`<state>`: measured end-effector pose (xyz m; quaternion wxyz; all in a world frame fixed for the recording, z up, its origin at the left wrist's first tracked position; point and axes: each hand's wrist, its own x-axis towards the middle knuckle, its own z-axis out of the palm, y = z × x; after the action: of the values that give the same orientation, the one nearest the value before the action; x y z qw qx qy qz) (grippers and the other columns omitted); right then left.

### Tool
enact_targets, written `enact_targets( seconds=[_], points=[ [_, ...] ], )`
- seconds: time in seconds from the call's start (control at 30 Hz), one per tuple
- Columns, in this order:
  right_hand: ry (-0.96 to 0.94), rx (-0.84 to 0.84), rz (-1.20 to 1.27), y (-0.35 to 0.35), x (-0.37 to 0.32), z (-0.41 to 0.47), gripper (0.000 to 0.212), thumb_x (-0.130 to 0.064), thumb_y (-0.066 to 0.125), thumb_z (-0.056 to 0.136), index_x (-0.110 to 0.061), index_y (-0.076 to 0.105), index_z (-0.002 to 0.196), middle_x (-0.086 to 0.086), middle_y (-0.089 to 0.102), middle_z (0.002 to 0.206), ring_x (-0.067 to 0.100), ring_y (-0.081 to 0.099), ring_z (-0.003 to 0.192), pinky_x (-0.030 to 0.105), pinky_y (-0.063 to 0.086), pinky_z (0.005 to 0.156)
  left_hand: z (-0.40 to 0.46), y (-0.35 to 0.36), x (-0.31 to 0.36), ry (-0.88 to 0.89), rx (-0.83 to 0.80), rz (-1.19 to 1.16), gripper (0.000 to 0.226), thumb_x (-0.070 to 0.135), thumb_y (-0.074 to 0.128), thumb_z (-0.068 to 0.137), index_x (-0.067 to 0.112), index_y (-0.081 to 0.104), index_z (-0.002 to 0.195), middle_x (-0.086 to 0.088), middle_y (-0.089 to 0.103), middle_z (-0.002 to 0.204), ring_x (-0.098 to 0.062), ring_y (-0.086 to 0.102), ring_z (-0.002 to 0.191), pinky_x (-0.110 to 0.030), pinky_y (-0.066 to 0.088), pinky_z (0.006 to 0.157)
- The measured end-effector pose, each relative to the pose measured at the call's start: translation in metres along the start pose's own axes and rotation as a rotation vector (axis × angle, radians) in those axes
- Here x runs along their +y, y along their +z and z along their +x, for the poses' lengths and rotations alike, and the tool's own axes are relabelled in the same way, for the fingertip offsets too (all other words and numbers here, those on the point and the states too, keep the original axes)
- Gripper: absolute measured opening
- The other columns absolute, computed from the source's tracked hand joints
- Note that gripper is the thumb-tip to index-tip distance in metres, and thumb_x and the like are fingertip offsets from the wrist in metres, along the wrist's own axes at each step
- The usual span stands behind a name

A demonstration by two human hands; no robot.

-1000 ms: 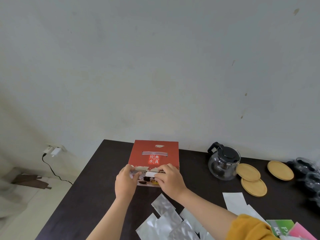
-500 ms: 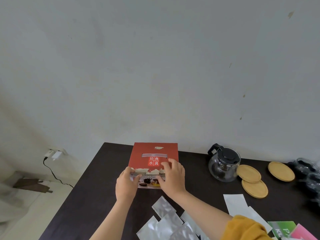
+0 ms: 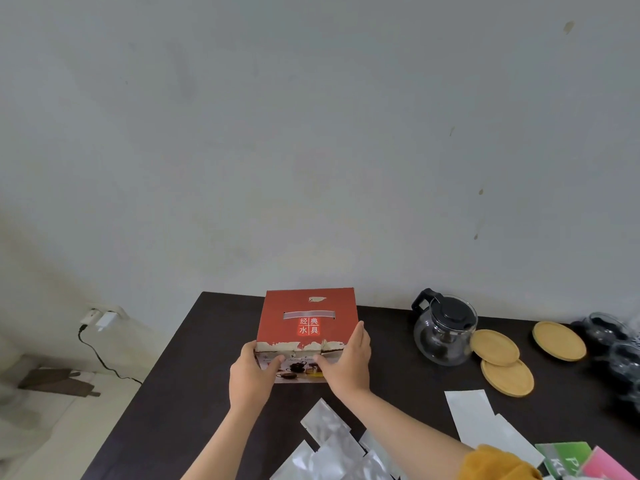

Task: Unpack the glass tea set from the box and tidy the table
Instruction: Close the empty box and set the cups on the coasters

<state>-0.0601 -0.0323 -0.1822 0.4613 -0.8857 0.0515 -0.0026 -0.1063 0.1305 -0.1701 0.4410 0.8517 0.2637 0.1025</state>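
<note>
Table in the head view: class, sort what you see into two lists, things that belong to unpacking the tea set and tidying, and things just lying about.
Job in hand:
red box, held by left hand and right hand
glass teapot
wooden coasters
glass cups
silver wrappers

Lying about:
wall charger
green and pink packets

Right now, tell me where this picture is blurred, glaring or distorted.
Head view: soft even light, no hard shadows; wide-angle bending at the edges; foil packets glare near the bottom; glass cups at the right edge smear dark; red box print stays legible.
</note>
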Motion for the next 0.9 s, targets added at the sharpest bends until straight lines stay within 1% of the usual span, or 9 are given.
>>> enact_targets(
  seconds=[0.13,0.33,0.5,0.53,0.57,0.63,0.67,0.8,0.9],
  points=[
    [-0.030,0.030,-0.018,-0.021,0.009,0.006,0.113,-0.040,0.080,0.073,-0.016,0.004,0.152,0.006,0.017,0.154,0.023,0.019,0.142,0.036,0.035,0.110,0.001,0.013,0.014,0.058,-0.018,0.011,0.051,0.028,0.073,0.081,0.013,0.052,0.125,0.004,0.065,0.100,-0.013,0.061,0.086,-0.024,0.049,0.070],
    [-0.090,0.092,-0.178,-0.057,0.034,0.024,0.085,-0.041,0.072,0.080,-0.018,0.027,0.148,0.015,0.018,0.151,0.029,0.024,0.141,0.036,0.033,0.111,0.009,0.052,0.048,0.123,-0.111,-0.007,0.048,0.029,0.072,0.082,0.015,0.052,0.124,0.007,0.065,0.099,-0.010,0.061,0.085,-0.021,0.048,0.070],
    [-0.142,0.017,-0.469,-0.074,0.053,0.045,0.074,-0.035,0.052,0.096,-0.013,0.010,0.152,0.021,-0.008,0.158,0.036,-0.004,0.147,0.041,0.018,0.119,0.019,0.080,0.068,0.119,-0.156,0.008,0.045,0.028,0.069,0.085,0.014,0.052,0.124,0.001,0.066,0.107,-0.014,0.062,0.090,-0.028,0.052,0.078],
    [-0.180,0.017,-0.557,-0.076,0.055,0.050,0.074,-0.034,0.054,0.095,-0.010,0.012,0.152,0.022,-0.005,0.158,0.038,-0.002,0.146,0.043,0.015,0.117,0.021,0.083,0.071,0.108,-0.160,0.016,0.043,0.028,0.069,0.085,0.014,0.052,0.122,0.000,0.066,0.107,-0.014,0.061,0.088,-0.028,0.052,0.078],
    [-0.226,0.028,-0.655,-0.078,0.058,0.056,0.076,-0.032,0.062,0.091,-0.006,0.021,0.150,0.024,0.007,0.157,0.039,0.006,0.146,0.044,0.016,0.114,0.022,0.086,0.071,0.099,-0.162,0.025,0.042,0.028,0.069,0.084,0.014,0.053,0.120,0.000,0.066,0.106,-0.013,0.060,0.086,-0.028,0.052,0.076],
    [-0.284,0.039,-0.779,-0.078,0.066,0.065,0.083,-0.028,0.081,0.073,0.000,0.042,0.140,0.025,0.034,0.149,0.039,0.030,0.139,0.044,0.027,0.106,0.027,0.089,0.070,0.089,-0.169,0.044,0.039,0.028,0.069,0.084,0.014,0.054,0.117,0.002,0.065,0.100,-0.012,0.060,0.082,-0.025,0.052,0.071],
    [-0.289,0.029,-0.809,-0.077,0.068,0.067,0.085,-0.025,0.086,0.067,0.002,0.046,0.137,0.024,0.039,0.145,0.038,0.035,0.136,0.045,0.029,0.104,0.029,0.089,0.068,0.089,-0.176,0.057,0.037,0.029,0.069,0.084,0.015,0.055,0.115,0.004,0.065,0.097,-0.011,0.060,0.081,-0.024,0.051,0.069],
    [-0.312,-0.010,-0.849,-0.076,0.071,0.070,0.088,-0.017,0.090,0.057,0.003,0.050,0.133,0.025,0.046,0.141,0.038,0.044,0.130,0.047,0.031,0.102,0.034,0.091,0.068,0.068,-0.191,0.087,0.029,0.025,0.069,0.084,0.014,0.057,0.107,0.004,0.063,0.092,-0.011,0.058,0.078,-0.021,0.045,0.062],
    [-0.307,-0.030,-0.850,-0.076,0.074,0.071,0.088,-0.019,0.087,0.063,0.003,0.044,0.137,0.024,0.040,0.146,0.038,0.038,0.135,0.047,0.027,0.105,0.033,0.093,0.071,0.035,-0.190,0.092,0.026,0.024,0.068,0.086,0.013,0.055,0.106,0.000,0.065,0.098,-0.012,0.058,0.078,-0.023,0.045,0.062]
  ],
)
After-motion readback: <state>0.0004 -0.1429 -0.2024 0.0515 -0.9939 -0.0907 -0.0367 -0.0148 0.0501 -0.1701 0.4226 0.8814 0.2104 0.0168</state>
